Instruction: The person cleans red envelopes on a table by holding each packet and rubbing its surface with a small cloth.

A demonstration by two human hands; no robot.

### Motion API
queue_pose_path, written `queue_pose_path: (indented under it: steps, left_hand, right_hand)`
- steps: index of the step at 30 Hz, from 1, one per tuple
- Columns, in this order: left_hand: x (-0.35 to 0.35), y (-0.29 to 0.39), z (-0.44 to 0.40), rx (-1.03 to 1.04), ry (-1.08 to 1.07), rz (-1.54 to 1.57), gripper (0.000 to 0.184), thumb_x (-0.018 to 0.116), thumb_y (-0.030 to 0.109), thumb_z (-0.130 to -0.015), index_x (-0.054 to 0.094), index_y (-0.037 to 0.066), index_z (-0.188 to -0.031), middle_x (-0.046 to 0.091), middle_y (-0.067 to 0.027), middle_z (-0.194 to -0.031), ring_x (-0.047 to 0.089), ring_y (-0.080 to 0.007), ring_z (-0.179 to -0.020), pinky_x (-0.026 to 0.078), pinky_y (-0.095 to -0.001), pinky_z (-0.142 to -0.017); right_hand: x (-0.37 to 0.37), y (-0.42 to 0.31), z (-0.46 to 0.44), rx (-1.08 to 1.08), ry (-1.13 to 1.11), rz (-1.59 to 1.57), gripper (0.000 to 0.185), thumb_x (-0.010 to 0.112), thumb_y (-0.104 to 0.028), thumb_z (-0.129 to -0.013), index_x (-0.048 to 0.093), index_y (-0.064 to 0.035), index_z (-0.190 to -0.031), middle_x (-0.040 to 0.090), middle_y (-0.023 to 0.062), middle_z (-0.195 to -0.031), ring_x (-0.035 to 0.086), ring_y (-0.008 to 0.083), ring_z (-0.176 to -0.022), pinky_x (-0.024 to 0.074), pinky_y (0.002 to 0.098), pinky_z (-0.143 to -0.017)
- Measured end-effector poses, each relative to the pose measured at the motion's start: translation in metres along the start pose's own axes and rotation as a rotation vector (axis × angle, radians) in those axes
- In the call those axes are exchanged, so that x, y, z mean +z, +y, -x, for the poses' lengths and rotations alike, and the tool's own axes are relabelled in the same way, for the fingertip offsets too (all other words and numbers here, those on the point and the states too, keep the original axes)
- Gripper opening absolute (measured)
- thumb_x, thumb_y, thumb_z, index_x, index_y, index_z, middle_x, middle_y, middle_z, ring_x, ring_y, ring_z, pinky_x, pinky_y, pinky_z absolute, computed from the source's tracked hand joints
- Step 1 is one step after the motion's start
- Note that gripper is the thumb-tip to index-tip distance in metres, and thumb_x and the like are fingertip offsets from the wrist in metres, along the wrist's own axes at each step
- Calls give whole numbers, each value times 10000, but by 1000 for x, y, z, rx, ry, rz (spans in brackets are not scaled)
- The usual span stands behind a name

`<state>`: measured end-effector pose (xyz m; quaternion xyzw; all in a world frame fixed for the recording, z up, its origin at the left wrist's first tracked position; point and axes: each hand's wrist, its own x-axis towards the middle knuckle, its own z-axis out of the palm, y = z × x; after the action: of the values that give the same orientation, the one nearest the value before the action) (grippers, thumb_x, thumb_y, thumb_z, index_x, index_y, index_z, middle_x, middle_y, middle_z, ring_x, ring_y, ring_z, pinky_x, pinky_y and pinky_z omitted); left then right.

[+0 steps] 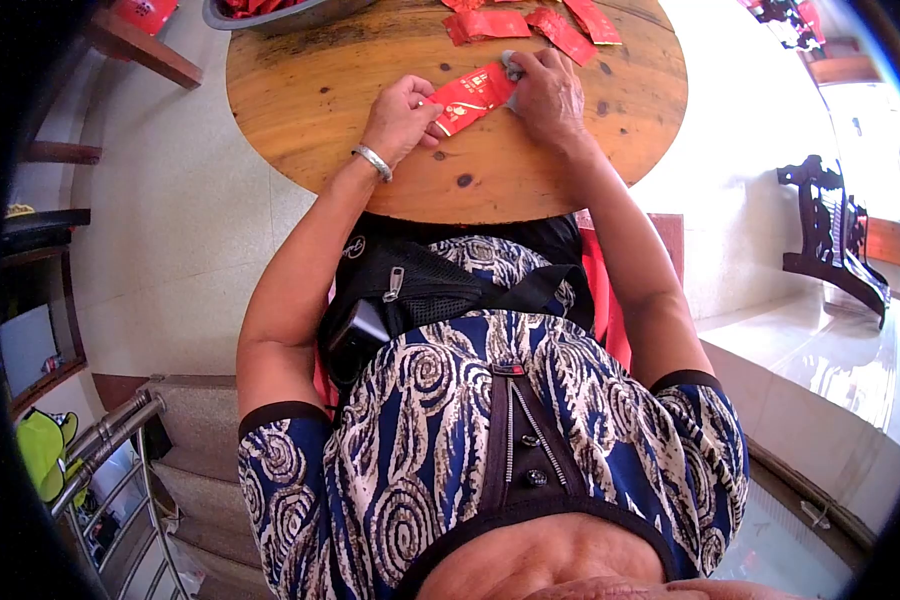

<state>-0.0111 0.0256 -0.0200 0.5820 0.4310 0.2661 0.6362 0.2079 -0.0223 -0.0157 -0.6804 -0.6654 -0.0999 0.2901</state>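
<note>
A red packet (475, 97) with gold print lies slanted between my two hands, over the round wooden table (370, 70). My left hand (402, 120), with a silver bracelet at the wrist, pinches the packet's lower left end. At its upper right end is my right hand (550, 95), closed around a greyish cloth (512, 68) that touches the packet. How much of the cloth lies under the fingers is hidden. Several more red packets (562, 36) lie beyond my right hand, near the top of the view.
A grey basin (295, 17) holding red packets stands at the table's far left. A dark carved wooden chair (820, 225) is at the right. Stairs with a metal railing (120, 425) are at the lower left. A black bag (420, 285) rests against my front.
</note>
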Motion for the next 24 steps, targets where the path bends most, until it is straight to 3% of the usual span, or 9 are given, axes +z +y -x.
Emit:
queue_pose_path:
  steps: [5, 10, 15, 24]
  left_hand:
    - [-1, -1, -1, 1, 1, 5, 193, 605, 58, -898, 517, 26, -1067, 640, -25, -804, 609, -81, -610, 530, -215, -495]
    - [-1, -2, -1, -4, -11, 4, 177, 587, 60, -907, 518, 33, -1068, 647, -27, -824, 623, -89, -627, 537, -216, -514]
    - [1, 0, 1, 3, -27, 26, 149, 533, 45, -930, 520, 37, -1078, 665, -35, -866, 646, -102, -657, 543, -223, -533]
    - [1, 0, 0, -4, -14, 10, 180, 554, 43, -921, 517, 31, -1097, 665, -41, -866, 646, -103, -649, 536, -219, -522]
  right_hand:
    - [3, 5, -1, 43, 77, -172, 261, 623, -92, -764, 681, -164, -1008, 591, 97, -938, 572, 316, -933, 490, 416, -795]
    - [-9, -46, 4, -174, 60, -393, 292, 622, -45, -755, 669, -143, -1026, 584, 115, -933, 569, 315, -893, 502, 409, -753]
    - [1, -63, 12, -326, -78, -257, 349, 620, -87, -775, 630, -183, -1110, 579, 88, -1040, 549, 307, -952, 480, 409, -802]
    - [7, -54, 5, -205, -62, -163, 277, 596, -105, -791, 656, -167, -1055, 599, 81, -1002, 559, 311, -943, 497, 431, -783]
